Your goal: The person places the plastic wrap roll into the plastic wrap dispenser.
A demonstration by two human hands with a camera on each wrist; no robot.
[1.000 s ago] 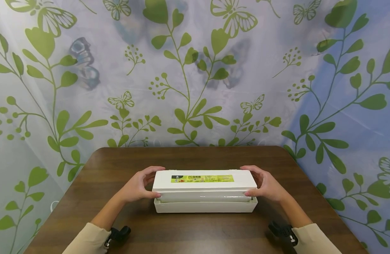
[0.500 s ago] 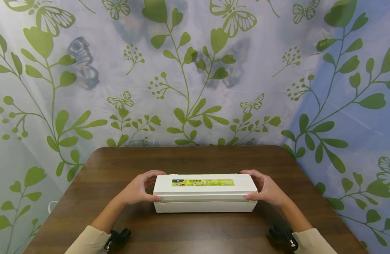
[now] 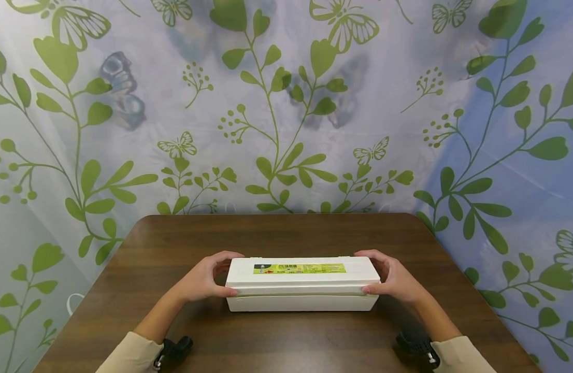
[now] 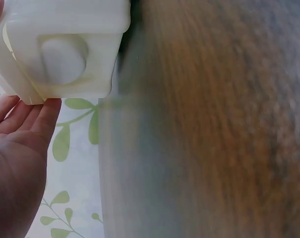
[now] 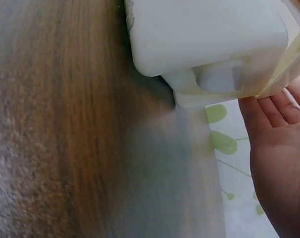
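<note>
A long white cling film dispenser box (image 3: 300, 303) lies crosswise on the wooden table. Its lid (image 3: 277, 278), with a yellow-green label (image 3: 299, 268), sits low over the base with a thin seam along the front. My left hand (image 3: 203, 278) holds the box's left end, thumb on the front and fingers behind. At the opposite end my right hand (image 3: 396, 278) grips it the same way. In the left wrist view, fingers (image 4: 44, 119) meet the back edge beside a round end recess. The right wrist view shows the other end (image 5: 209, 39), fingertips along its back edge.
The brown table (image 3: 296, 342) extends around the box on every side. Behind it hangs a leaf-and-butterfly patterned curtain (image 3: 286, 129). A black wrist mount (image 3: 175, 350) is strapped to each wrist.
Both hands have moved down with the lid, which was raised at first. The pale film roll strip seen between lid and base is now covered. Over the last half second little has moved.
</note>
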